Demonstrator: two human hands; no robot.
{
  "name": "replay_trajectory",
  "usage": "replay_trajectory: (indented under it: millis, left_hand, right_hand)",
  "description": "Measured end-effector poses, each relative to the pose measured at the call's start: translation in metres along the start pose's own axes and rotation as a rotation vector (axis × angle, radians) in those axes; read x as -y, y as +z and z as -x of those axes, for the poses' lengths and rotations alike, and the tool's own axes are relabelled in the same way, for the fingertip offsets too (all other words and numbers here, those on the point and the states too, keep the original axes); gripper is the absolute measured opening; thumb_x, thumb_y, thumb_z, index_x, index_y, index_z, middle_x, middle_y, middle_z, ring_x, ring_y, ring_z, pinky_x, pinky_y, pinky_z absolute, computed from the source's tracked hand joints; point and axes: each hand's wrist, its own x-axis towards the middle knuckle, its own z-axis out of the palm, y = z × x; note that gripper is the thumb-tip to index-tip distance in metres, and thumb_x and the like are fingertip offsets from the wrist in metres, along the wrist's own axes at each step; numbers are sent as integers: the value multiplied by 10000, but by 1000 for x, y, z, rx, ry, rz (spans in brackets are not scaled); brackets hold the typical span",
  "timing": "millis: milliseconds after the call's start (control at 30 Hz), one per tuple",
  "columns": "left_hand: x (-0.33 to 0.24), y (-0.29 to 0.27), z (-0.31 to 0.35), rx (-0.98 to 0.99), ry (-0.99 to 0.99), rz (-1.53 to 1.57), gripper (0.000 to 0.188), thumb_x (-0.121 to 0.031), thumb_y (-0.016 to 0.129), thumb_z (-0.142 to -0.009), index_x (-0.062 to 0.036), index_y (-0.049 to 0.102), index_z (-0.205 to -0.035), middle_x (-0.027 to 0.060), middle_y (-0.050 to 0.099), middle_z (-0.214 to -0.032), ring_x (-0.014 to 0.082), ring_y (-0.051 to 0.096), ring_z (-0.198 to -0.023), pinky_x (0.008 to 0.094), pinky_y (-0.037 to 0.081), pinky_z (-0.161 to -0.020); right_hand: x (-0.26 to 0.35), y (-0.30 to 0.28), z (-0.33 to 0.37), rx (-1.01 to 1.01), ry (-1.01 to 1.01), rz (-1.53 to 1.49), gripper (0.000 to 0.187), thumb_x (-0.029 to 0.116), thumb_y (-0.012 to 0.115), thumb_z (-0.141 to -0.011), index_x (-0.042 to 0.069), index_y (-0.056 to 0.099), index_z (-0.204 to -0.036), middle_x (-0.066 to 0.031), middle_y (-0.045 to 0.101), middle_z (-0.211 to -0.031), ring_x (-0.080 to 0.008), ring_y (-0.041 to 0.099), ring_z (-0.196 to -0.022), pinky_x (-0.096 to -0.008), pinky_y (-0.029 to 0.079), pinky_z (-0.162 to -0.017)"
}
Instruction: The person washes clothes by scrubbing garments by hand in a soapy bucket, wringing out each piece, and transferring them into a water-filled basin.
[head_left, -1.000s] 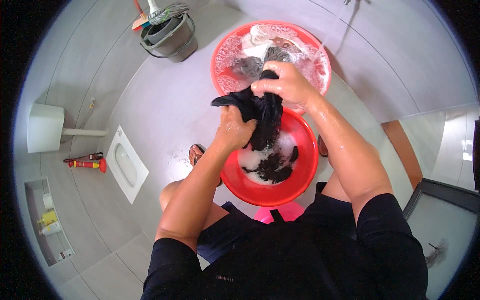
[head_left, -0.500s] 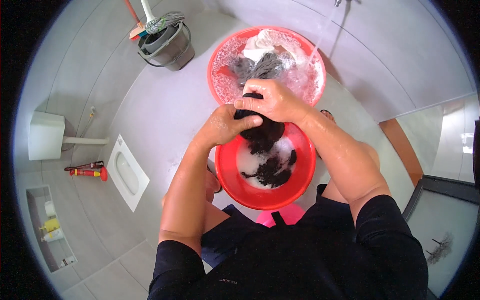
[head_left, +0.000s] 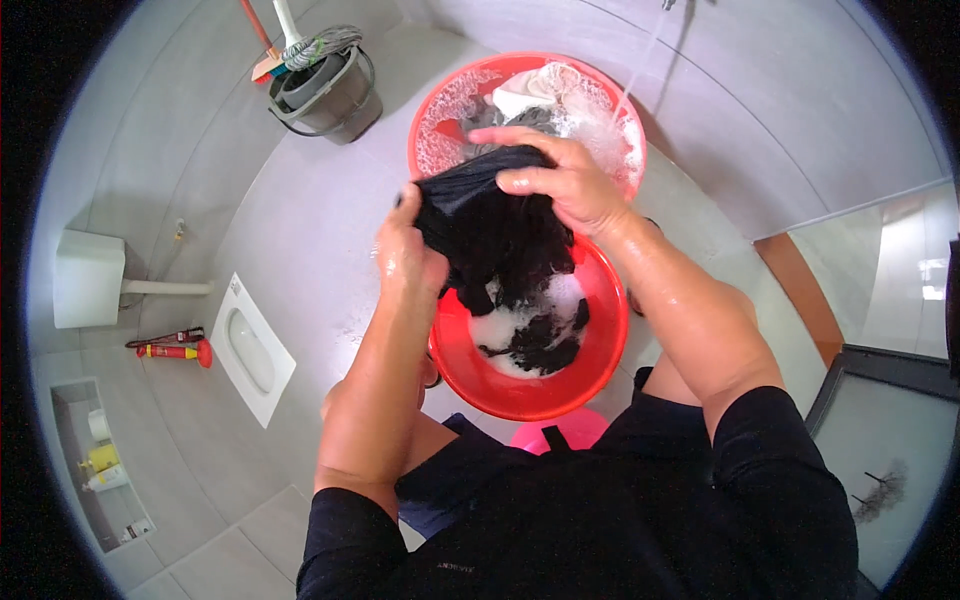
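A wet black garment hangs stretched between my hands above the near red basin. My left hand grips its left edge, thumb up. With thumb and fingers apart around the cloth's upper right part, my right hand holds the other side. The garment's lower end hangs down into the near basin, where more black cloth lies in cloudy, soapy water. Behind, a larger red basin holds foamy water with a white cloth and grey cloth, partly hidden by my right hand.
Water runs from a tap into the large basin. A grey bucket with a mop and brush stands far left. A squat toilet is set in the floor at left. Pink plastic shows beneath me; a framed glass door is at right.
The black garment was bunched between my hands; now it is spread wider. My left hand has moved left, my right hand right and slightly up.
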Motion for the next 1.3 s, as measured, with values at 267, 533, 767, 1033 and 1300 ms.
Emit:
replay_trajectory:
  millis: [267,533,767,1033,1300]
  left_hand:
    - [66,-30,-15,198,-141,67,311,-228,437,-1025,-31,582,-1218,123,652,-1101,267,651,-959,417,537,-841]
    - [48,-27,-10,188,-64,62,334,-393,484,-1024,-83,604,-992,74,615,-919,193,611,-823,351,528,-716]
    - [-24,13,20,281,-134,-875,425,-319,785,-870,40,686,-1074,82,716,-944,167,680,-818,301,550,-753]
    - [-50,-8,24,144,718,-932,253,-275,701,-954,-31,756,-995,21,708,-967,108,619,-870,245,485,-837]
    - [-4,-3,11,146,14,-49,403,-281,522,-1025,28,557,-1282,165,647,-1228,307,626,-1139,427,480,-1040]
  right_hand:
    - [-40,75,4,-237,-360,758,212,235,755,-814,51,648,-811,-192,620,-787,-304,661,-787,-445,498,-818]
    - [-52,102,9,-423,-613,723,195,142,757,-761,47,587,-767,-174,600,-774,-344,597,-659,-435,478,-630]
    - [-25,17,-27,-208,-66,673,668,626,700,-836,29,529,-591,-122,453,-536,-230,475,-520,-390,402,-532]
    - [-20,-26,8,234,236,916,383,198,783,-753,5,689,-1070,-190,722,-992,-261,689,-928,-393,513,-864]
    - [7,25,4,-88,122,-414,575,-17,605,-741,-33,593,-1315,-143,662,-1218,-215,627,-1121,-348,486,-1017]
